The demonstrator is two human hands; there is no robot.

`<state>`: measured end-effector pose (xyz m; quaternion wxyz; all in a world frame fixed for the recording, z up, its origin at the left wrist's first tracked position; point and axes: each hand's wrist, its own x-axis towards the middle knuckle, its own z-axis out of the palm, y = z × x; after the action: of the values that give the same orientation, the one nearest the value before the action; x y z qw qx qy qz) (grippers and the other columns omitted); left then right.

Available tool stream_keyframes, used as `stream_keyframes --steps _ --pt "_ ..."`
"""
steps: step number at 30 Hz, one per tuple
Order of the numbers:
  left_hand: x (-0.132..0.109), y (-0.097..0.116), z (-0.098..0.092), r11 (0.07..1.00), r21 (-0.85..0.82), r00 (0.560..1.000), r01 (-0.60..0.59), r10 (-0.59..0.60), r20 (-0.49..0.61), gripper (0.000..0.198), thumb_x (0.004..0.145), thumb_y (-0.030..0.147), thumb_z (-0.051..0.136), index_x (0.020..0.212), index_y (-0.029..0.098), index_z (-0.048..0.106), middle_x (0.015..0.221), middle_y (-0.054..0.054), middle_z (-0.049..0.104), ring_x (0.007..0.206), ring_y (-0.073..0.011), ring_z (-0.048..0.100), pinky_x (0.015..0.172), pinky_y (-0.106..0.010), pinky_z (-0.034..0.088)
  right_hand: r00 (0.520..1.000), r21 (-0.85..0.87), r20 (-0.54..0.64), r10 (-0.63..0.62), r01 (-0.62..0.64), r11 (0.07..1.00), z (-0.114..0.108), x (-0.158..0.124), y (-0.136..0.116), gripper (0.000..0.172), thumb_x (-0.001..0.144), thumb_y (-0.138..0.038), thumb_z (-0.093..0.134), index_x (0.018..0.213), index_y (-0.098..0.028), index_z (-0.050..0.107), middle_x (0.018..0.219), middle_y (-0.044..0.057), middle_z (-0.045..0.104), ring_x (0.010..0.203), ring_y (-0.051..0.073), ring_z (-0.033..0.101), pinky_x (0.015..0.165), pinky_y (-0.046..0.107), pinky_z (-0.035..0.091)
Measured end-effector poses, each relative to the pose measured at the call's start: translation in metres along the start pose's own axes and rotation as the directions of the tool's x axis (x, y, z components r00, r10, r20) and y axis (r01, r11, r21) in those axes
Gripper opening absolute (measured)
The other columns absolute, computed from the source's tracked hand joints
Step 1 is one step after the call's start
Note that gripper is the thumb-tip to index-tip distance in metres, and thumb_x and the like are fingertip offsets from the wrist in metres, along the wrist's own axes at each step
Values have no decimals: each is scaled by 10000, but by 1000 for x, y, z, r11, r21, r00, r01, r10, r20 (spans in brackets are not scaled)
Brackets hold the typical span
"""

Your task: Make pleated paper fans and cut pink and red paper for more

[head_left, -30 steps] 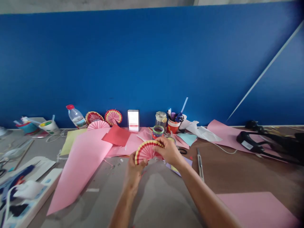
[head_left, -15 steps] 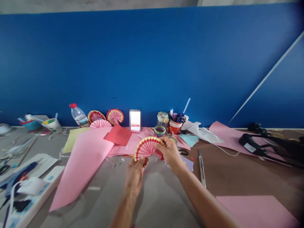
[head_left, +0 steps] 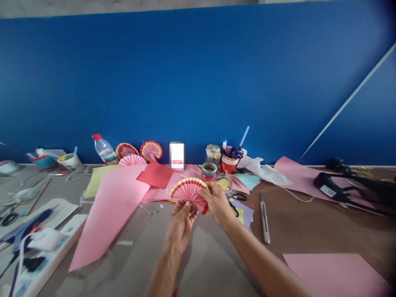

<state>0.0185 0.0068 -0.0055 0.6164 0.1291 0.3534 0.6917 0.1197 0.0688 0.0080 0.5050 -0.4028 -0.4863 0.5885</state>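
While both hands are up near the middle of the head view, the left hand [head_left: 181, 220] pinches a folded paper fan [head_left: 188, 191] low down, where the folds come together; its thumb and fingers are clamped on the paper. The right hand [head_left: 219, 204] grips the right side of the same fan, thumb in front, fingers closed on it; some of its fingers are hidden, so I cannot tell how they bend. The fan is pink with a red and yellow edge; it is spread in about a half circle, over the gray table [head_left: 139, 274], just in front of some pink paper.

Behind the hands are a small pot [head_left: 209, 170], a clear jar [head_left: 213, 154] and a red cup [head_left: 229, 166] with pens in it; to the left are a red sheet [head_left: 155, 174], a bottle [head_left: 105, 150] with a red cap, and two round fans leaning by the blue wall [head_left: 198, 82]. A big pink sheet [head_left: 111, 214] lies on the left; a knife [head_left: 265, 222] lies right of the right arm; a power strip [head_left: 51, 260] is at the far left.
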Motion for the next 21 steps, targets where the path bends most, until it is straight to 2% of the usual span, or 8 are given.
stream_keyframes --steps 4,10,17,21 --pt "-1 -1 2 999 31 1000 8 -8 -6 344 515 288 854 684 188 571 704 20 678 678 -131 629 724 -301 488 1000 -70 -5 -12 12 998 -1 -1 1 344 679 -451 701 807 -162 565 679 12 600 602 155 548 560 272 459" --pt "-1 -8 3 994 110 1000 16 -19 22 330 524 282 845 721 182 600 703 4 676 627 -127 605 658 -273 474 995 -213 -10 -101 97 972 3 -4 2 226 703 -365 641 774 -169 555 698 9 591 651 158 541 599 270 438" --pt "2 -14 1 939 311 989 -144 149 6 357 539 310 821 769 164 591 674 11 641 607 -116 577 595 -227 434 985 -375 -6 -171 156 914 0 -6 -12 156 707 -324 596 734 -176 556 669 -5 549 638 152 490 609 266 396" --pt "5 -15 -5 845 464 963 -264 253 88 329 607 379 766 795 146 627 689 -22 646 624 -139 579 589 -241 437 981 -382 13 -192 183 906 -11 1 -12 166 752 -336 565 779 -172 571 685 1 556 640 153 487 608 266 388"
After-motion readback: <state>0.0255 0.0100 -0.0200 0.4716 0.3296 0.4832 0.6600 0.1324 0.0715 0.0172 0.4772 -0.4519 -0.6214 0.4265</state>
